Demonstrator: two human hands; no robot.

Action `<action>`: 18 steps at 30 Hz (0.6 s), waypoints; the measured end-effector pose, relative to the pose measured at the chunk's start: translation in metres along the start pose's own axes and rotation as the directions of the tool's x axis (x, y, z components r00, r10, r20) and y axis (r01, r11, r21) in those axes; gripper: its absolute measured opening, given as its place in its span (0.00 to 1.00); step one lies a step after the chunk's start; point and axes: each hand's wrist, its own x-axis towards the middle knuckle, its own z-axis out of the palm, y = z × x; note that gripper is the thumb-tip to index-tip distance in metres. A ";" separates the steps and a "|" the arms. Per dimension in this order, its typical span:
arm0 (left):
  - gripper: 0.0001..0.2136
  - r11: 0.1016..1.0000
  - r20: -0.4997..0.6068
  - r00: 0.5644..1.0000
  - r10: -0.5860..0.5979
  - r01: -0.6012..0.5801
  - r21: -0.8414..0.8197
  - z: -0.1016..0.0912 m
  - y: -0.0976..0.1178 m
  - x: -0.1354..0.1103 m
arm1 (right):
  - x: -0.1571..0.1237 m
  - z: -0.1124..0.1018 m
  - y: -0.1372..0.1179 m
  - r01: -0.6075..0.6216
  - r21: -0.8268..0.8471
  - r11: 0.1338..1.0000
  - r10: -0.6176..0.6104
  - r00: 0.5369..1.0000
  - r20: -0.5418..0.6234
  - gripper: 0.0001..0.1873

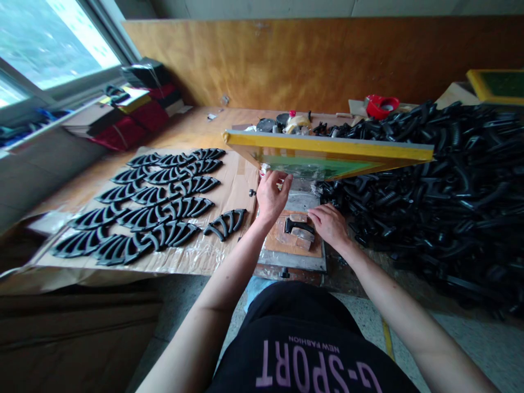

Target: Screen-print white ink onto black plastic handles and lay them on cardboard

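Black part [291, 225] below tilted yellow frame [331, 144]

The part lies on the fixture [276, 244]; the right hand [328, 224], fingers loosely extended, is just beside it; the left hand [272, 194] curls by the frame, its grip I cannot tell

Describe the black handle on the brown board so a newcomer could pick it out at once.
Find the big yellow frame over the table. Below it in the picture lies a small brown board bearing the black handle. Unlike the black pieces in rows to the left and the black heap to the right, this one sits alone.
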 end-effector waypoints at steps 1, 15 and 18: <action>0.11 1.000 -0.002 1.000 0.002 -0.002 0.001 0.001 -0.001 0.000 | -0.001 0.001 0.000 0.003 0.006 1.000 -0.003 1.000 -0.009 0.14; 0.24 0.766 0.052 0.949 -0.312 0.283 -0.577 -0.058 0.002 0.034 | -0.009 -0.006 0.046 -0.227 0.177 0.958 0.237 0.971 -0.037 0.14; 0.26 0.757 0.143 0.929 -0.342 0.362 -0.544 -0.077 0.001 0.024 | -0.002 -0.017 0.075 -0.401 0.269 0.876 0.432 0.900 -0.064 0.15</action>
